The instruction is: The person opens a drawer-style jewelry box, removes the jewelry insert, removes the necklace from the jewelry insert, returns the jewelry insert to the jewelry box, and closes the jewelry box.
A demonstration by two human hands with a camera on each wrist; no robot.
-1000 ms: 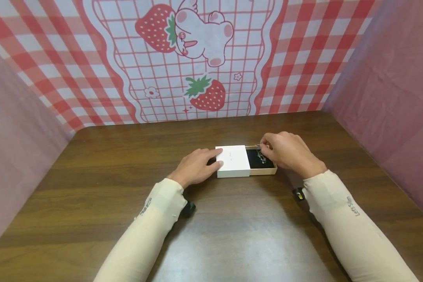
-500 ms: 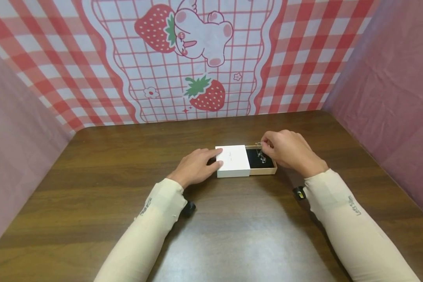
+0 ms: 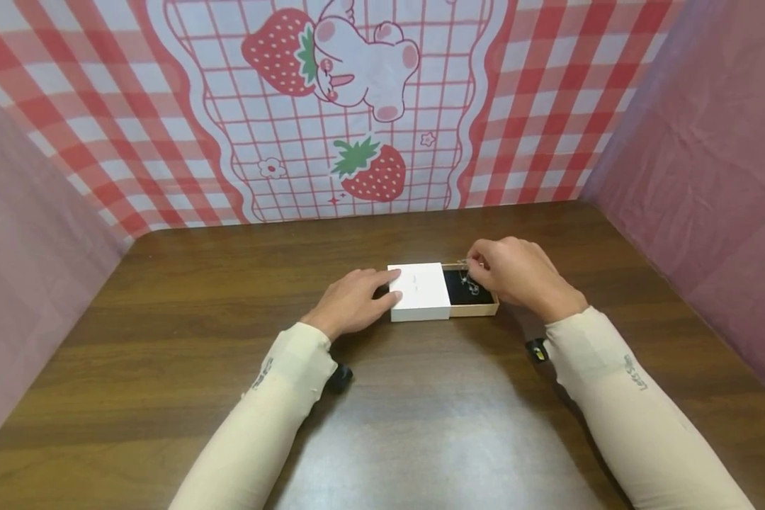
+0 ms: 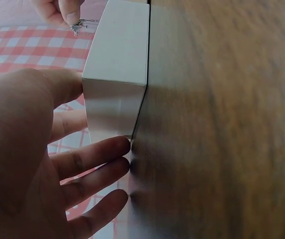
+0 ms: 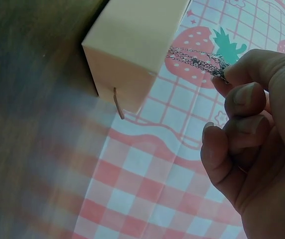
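Observation:
A small white box sleeve lies on the table, printed with tiny text on top. From its right end sticks out a tan drawer with a black lining. My left hand rests at the sleeve's left end, thumb and index fingertips touching it, the other fingers loosely extended toward the tabletop. Above the drawer, my right hand pinches a thin silver chain between thumb and index finger. The chain's lower part hangs over the black lining; the right fingers hide some of it.
A small brown pull tab sticks out of the drawer's end. The brown wooden table meets a red checked strawberry cloth at the back. Pink cloth stands on both sides.
My right hand, pinching the chain, has shifted only slightly over the drawer, and the dangling chain has swung a little. My left hand and the box look unchanged.

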